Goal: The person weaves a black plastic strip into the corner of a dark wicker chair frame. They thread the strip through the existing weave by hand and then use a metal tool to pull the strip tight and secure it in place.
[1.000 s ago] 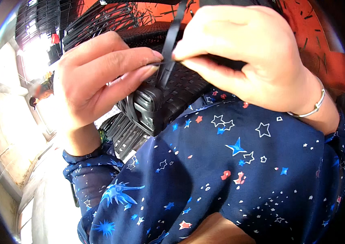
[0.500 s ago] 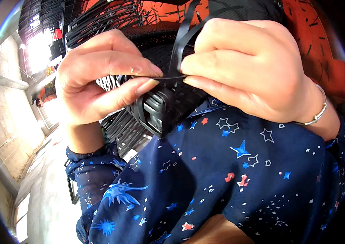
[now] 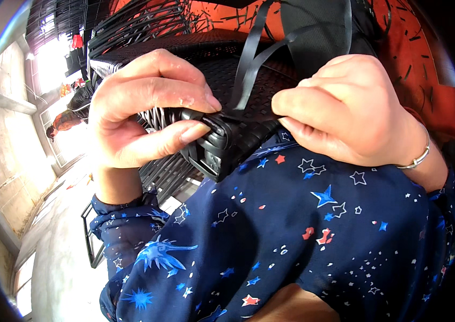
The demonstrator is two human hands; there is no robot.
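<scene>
A black woven rattan-like piece point(image 3: 219, 67) lies across my lap, its bound corner point(image 3: 219, 131) pointing toward me. My left hand point(image 3: 147, 110) closes thumb and forefinger around the upper side of this corner. To the right, my right hand point(image 3: 345, 110) is closed in a pinch on a flat black strip point(image 3: 250, 63). Part of the strip runs between the two hands, just above the corner. From there it rises in a loose loop beyond my fingers. The strip's end inside my right fingers is hidden.
Bundled black strands point(image 3: 136, 27) rise at the back left. Orange-red cloth point(image 3: 412, 59) strewn with short black scraps spreads beyond my lap at the right. A person in orange point(image 3: 65, 119) is far off at the left, near a pale wall point(image 3: 7, 134).
Both hands have lowered a little, and the right one has drawn right, widening the gap between them. My left fingertips have come down onto the corner. More of the strip's loop shows.
</scene>
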